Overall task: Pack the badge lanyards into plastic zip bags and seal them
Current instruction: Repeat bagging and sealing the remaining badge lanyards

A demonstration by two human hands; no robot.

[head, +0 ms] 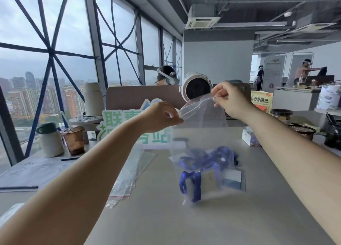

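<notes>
While both forearms stretch forward and up over the grey desk (239, 217), the left hand (162, 115) and the right hand (230, 99) hold one empty clear zip bag (204, 114) in the air between them. The left hand shows its back to the camera, with thumb and forefinger pinched on the left end of the bag's top edge. The right hand sits higher with the wrist bent, and its fingertips pinch the right end of the same edge. The bag's mouth therefore slants up to the right and its body hangs loose below. Whether that mouth is pressed closed cannot be told.

Beneath the raised bag, in the middle of the desk, blue badge lanyards (197, 185) lie bundled with their card holders inside filled bags (232, 178). A flat stack of spare zip bags (125, 180) lies just to their left.

Behind the left hand stands a cut-out sign (114, 121) in green characters; the first reads 联, and the arm covers much of the rest. Beyond the right hand, an orange and cream snack packet (261, 101) is printed 卧龙锅巴. A plastic cup of iced coffee (73, 139) stands at the left, its label too blurred to read
</notes>
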